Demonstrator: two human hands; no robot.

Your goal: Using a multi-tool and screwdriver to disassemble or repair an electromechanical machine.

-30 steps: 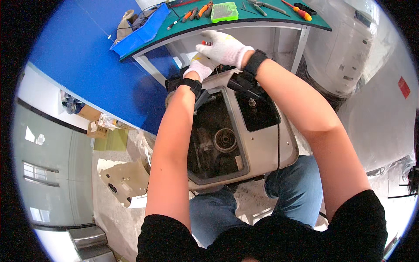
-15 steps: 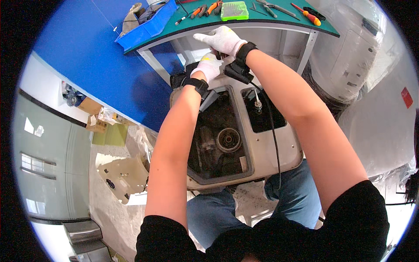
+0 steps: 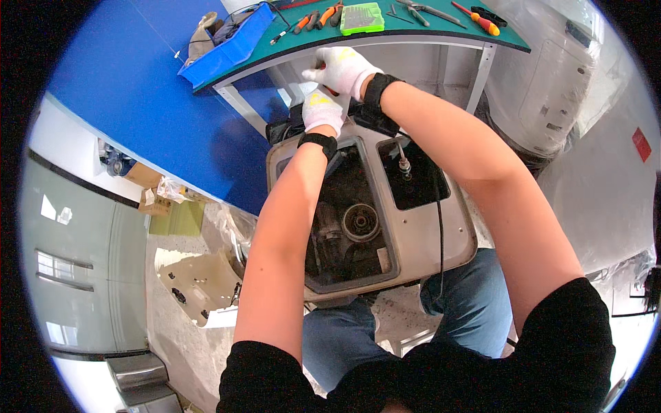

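Both my hands wear white gloves and meet beyond the far edge of a beige machine housing. My right hand is curled, its thumb and fingers bent toward the left. Just below it, my left hand is closed, back of the glove upward. A small reddish-orange and dark bit shows between the two gloves; the rest of it is hidden by them. The housing has a large dark opening with a round metal part inside. In its smaller rectangular opening stands a metal fitting.
Ahead, a green-topped bench carries a blue bin, orange-handled pliers, a green case and a red-yellow screwdriver. A black cable hangs over the housing. A cream cover lies on the floor at left; wrapped machines stand at right.
My right hand has turned, and its outstretched finger has curled in. My left hand has rotated and shows more of its back. The view has shifted slightly.
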